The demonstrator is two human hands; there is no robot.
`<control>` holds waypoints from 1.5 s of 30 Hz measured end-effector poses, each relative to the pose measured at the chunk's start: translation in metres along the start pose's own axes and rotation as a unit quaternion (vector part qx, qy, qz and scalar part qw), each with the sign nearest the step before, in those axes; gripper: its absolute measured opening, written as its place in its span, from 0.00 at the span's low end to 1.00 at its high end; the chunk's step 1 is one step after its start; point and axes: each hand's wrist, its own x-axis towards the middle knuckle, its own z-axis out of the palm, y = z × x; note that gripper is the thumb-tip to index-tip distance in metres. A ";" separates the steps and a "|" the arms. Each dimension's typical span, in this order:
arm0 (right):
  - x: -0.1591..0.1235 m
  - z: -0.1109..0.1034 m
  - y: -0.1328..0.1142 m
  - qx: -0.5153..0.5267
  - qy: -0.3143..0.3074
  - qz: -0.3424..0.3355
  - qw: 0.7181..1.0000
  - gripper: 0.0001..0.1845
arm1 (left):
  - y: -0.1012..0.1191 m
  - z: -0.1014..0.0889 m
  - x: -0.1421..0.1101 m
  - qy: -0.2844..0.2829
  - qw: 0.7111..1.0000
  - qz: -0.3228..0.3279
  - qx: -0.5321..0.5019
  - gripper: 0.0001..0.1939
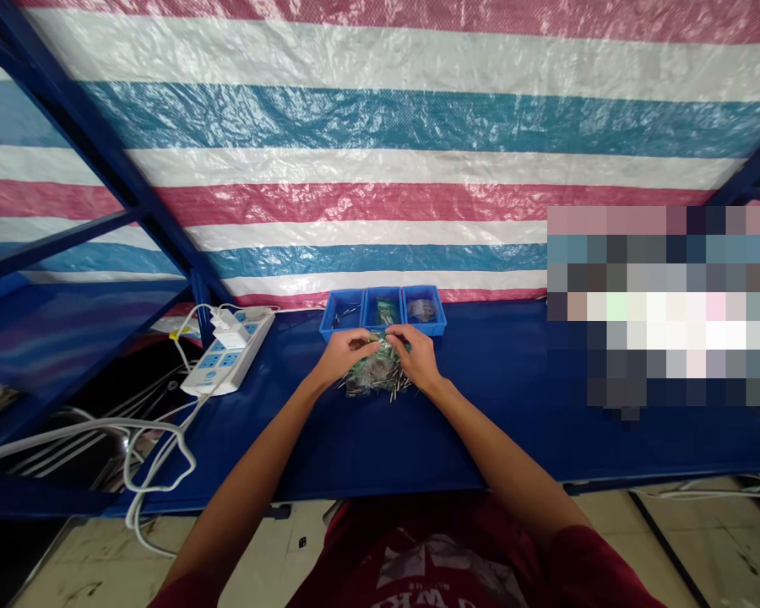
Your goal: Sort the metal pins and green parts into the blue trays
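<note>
My left hand [348, 353] and my right hand [416, 355] meet over a mixed pile [377, 371] on the blue table. Fingers and thumbs on both hands are closed in a pinch, close together at the pile's far side. Whatever lies between the fingertips is too small to make out. Thin metal pieces, green bits and clear plastic make up the pile. Just beyond the hands stand three joined blue bins: the left bin [343, 297] holds a few thin metal pieces, the middle bin [383, 291] green items, and the right bin [423, 291] clear plastic-looking items.
A white power strip [228, 355] with a plugged-in adapter lies left on the blue table [481, 422]. White cables [158, 456] loop over the table's left front edge. Behind hangs a striped plastic sheet [380, 118], with a blue metal frame [101, 143] at left. The right side is pixelated.
</note>
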 end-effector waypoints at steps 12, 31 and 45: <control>-0.002 -0.001 -0.002 0.006 -0.029 -0.053 0.998 0.20 | -0.004 0.003 0.002 0.101 0.986 -0.017 -0.132 0.25; 0.000 -0.003 -0.004 0.000 -0.011 -0.033 0.999 0.18 | -0.006 0.002 0.003 0.055 0.989 -0.029 -0.132 0.27; -0.001 0.001 0.001 0.073 0.005 0.073 0.995 0.16 | -0.008 0.003 0.003 0.083 0.994 -0.006 -0.069 0.19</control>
